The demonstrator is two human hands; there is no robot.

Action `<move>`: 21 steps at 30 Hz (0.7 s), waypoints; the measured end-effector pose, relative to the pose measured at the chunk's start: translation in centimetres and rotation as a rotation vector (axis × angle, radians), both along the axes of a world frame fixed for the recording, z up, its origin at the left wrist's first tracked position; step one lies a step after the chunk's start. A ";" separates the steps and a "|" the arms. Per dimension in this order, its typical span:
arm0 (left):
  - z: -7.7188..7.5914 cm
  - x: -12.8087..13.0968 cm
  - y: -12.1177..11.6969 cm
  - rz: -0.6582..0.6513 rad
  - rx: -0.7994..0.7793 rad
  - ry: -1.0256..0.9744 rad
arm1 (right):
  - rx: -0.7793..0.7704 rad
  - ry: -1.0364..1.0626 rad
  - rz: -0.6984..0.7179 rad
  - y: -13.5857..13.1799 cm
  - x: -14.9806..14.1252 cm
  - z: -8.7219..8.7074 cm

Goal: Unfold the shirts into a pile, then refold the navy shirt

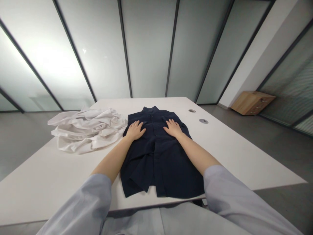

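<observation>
A dark navy shirt (158, 156) lies flat on the white table (244, 153), collar at the far end, hem hanging slightly over the near edge. My left hand (135, 130) rests palm down on the shirt's upper left part, fingers spread. On the upper right part lies my right hand (173, 127), also flat with fingers apart. Neither hand holds anything. Both forearms reach out from light blue sleeves.
A crumpled heap of white cloth (85, 130) sits on the table left of the shirt. Two round cable holes (203, 121) are at the far right. Glass walls stand behind. A wooden cabinet (251, 101) is on the floor at right.
</observation>
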State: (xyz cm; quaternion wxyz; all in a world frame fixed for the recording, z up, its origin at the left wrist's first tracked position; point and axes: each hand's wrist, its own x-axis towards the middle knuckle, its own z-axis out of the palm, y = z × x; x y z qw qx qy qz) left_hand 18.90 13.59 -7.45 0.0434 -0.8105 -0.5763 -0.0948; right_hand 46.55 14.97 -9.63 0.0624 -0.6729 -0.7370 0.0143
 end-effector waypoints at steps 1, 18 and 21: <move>-0.4 0.0 0.2 0.024 -0.081 0.024 | -0.014 0.003 0.013 0.0 0.0 0.1; -1.3 -0.8 0.7 0.101 -0.158 0.056 | 0.122 0.029 -0.157 -0.3 0.1 0.5; -1.3 -0.8 0.6 0.102 -0.156 0.050 | 0.152 0.036 -0.230 -0.2 0.8 0.7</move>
